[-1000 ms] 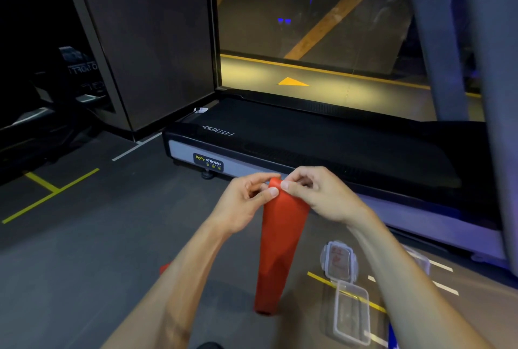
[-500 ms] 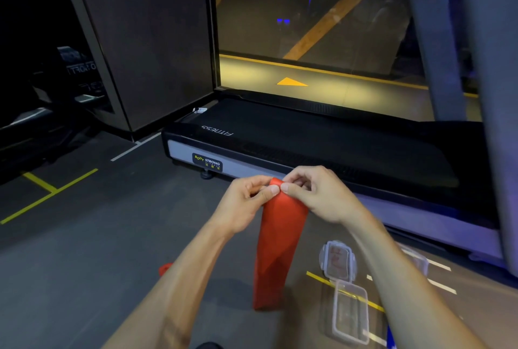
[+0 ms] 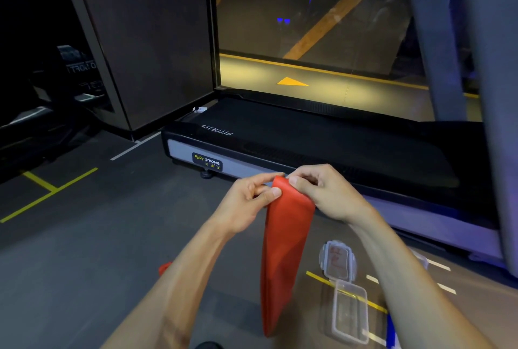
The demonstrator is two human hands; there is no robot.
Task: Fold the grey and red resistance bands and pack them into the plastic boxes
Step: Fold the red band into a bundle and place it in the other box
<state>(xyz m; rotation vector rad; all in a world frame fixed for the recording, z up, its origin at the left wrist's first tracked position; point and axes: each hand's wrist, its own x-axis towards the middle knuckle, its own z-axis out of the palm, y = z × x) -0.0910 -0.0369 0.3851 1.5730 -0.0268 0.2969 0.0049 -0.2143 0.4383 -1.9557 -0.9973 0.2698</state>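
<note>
left hand pinched the top left corner of the red band; i saw the band hanging down above the grey floor. right hand pinched its top right corner. open plastic box and lid lay on the floor at right, beside the treadmill.

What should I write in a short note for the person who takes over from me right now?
Left hand and right hand both pinch the top edge of the red band, which hangs down.
An open plastic box lies on the floor to the right, its lid beside it.
Done: nothing packed in that box.
Left: fold the red band, pack it. Grey band not in view.
</note>
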